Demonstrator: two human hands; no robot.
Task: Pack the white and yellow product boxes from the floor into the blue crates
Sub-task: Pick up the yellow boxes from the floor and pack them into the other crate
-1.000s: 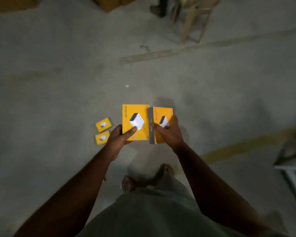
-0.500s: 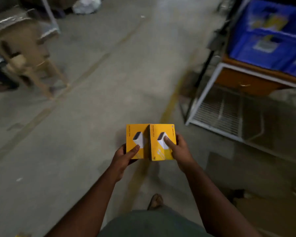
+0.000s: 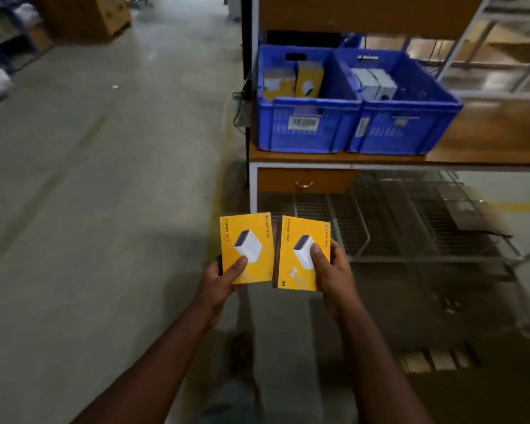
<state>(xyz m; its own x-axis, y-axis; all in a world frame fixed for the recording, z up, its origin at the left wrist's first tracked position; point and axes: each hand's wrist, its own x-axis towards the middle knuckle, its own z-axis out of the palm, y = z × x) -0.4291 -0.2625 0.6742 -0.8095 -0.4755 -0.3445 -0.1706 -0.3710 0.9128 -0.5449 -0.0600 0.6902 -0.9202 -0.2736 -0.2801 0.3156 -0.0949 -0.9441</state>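
The left hand (image 3: 219, 281) grips the left box (image 3: 247, 248) at its lower edge, thumb on the yellow face, the other fingers hidden behind it. The right hand (image 3: 334, 272) grips the right box (image 3: 300, 254) the same way, thumb laid over the printed white charger, fingers curled round the right edge. The two boxes are held side by side above the floor (image 3: 89, 209), near each other with a narrow gap between them, faces up toward the camera.

Ahead, on a wooden shelf (image 3: 487, 142), stand two blue crates touching side by side. The left crate (image 3: 306, 130) holds yellow boxes (image 3: 309, 78) standing on edge; how many is unclear, since the crate wall cuts them off. The right crate (image 3: 401, 130) holds pale grey-white boxes (image 3: 375, 82), blurred and also partly hidden by the rim. Both crates bear labels on the front; only a barcode on the left one can be made out.

Under the shelf sit a drawer (image 3: 303, 180) and a wire rack (image 3: 395, 228), dim and smeared. The far background is too blurred to read.
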